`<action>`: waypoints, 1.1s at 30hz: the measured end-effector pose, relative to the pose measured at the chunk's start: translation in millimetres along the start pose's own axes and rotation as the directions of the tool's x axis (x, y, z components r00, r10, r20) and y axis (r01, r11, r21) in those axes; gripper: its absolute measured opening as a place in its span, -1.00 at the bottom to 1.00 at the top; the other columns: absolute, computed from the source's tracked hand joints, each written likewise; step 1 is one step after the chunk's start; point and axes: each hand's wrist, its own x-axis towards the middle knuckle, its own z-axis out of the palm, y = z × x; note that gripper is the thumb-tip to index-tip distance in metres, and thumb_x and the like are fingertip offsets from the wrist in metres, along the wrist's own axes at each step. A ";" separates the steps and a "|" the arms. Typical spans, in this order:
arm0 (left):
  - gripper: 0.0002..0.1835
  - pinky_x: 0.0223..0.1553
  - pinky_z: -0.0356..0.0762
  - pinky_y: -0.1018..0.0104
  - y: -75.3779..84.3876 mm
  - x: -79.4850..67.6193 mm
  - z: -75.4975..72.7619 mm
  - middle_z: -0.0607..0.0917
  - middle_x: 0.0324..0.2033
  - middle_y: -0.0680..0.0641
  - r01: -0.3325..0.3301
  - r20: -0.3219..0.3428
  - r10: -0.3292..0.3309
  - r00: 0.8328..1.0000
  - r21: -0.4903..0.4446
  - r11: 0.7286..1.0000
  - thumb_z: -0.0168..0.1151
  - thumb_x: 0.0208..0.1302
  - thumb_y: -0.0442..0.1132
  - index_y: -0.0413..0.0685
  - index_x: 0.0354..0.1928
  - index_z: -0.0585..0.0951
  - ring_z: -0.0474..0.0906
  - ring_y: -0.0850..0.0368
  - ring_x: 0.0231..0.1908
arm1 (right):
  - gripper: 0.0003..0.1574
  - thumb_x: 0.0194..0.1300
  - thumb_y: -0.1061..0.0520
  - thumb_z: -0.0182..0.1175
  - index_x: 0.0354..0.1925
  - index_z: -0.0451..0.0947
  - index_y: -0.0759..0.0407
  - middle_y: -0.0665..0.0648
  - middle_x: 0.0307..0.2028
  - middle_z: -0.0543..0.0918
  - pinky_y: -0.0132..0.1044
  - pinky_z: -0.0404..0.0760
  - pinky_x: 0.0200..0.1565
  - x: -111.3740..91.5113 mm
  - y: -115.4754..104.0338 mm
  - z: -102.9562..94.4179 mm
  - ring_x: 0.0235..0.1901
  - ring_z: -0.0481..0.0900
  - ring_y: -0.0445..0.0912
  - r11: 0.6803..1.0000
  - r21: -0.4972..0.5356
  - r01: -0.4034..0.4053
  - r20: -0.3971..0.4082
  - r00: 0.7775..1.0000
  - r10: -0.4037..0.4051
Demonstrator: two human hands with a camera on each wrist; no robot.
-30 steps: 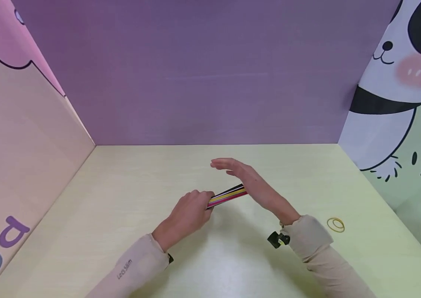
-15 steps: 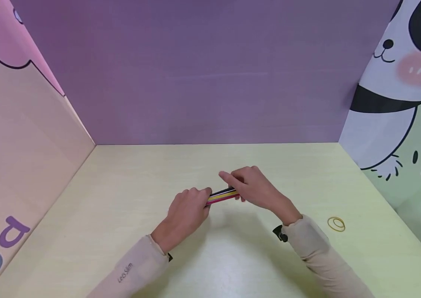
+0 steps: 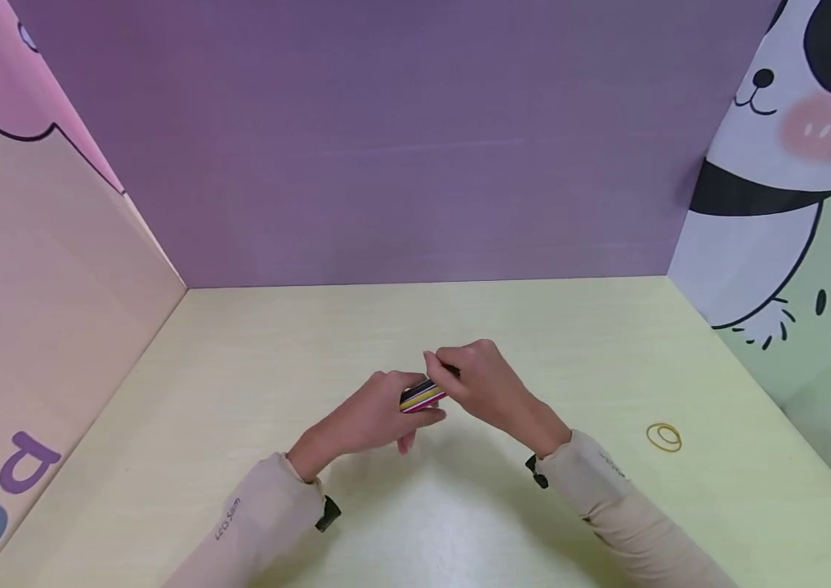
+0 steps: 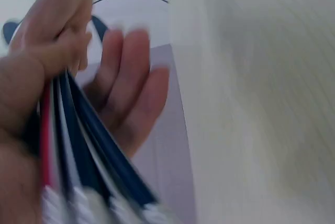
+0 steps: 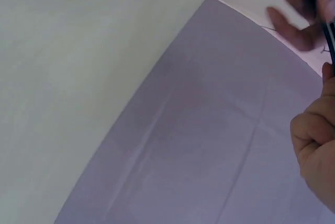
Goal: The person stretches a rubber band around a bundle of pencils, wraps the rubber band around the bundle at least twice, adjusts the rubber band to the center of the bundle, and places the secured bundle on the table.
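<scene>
The right hand (image 3: 492,384) is clamping the bundle (image 3: 422,395) above the table (image 3: 268,367); the left hand (image 3: 378,412) is cradling it, fingers apart; they are probably adjusting grip, the next move needing steadiness.

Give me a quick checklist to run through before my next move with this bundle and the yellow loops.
1. Right hand on the bundle: ok, its fingers curl round one end.
2. Left hand fully wrapped round it: not ok, several fingers stretch away in the left wrist view.
3. Bundle off the table: ok, both hands hold it up, with shadows below.
4. Yellow loops lying free: ok, on the table beyond the right sleeve.
5. Bundle ends level: cannot tell, blurred or hidden.
6. Bundle already tied: cannot tell, hands cover parts of it.
</scene>
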 end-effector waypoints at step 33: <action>-0.73 -0.57 0.47 0.33 -1.8 9.4 33.4 0.20 -0.68 0.07 0.169 0.366 0.164 0.916 -0.723 0.669 -0.02 0.57 -0.06 -0.09 -0.22 0.28 0.24 0.24 -0.71 | -0.63 0.31 0.00 0.36 -0.64 0.62 -0.07 -0.08 -0.73 0.44 -0.38 0.28 -0.64 -15.5 17.9 -33.0 -0.71 0.28 -0.18 0.883 0.327 -0.336 0.166 0.941 0.296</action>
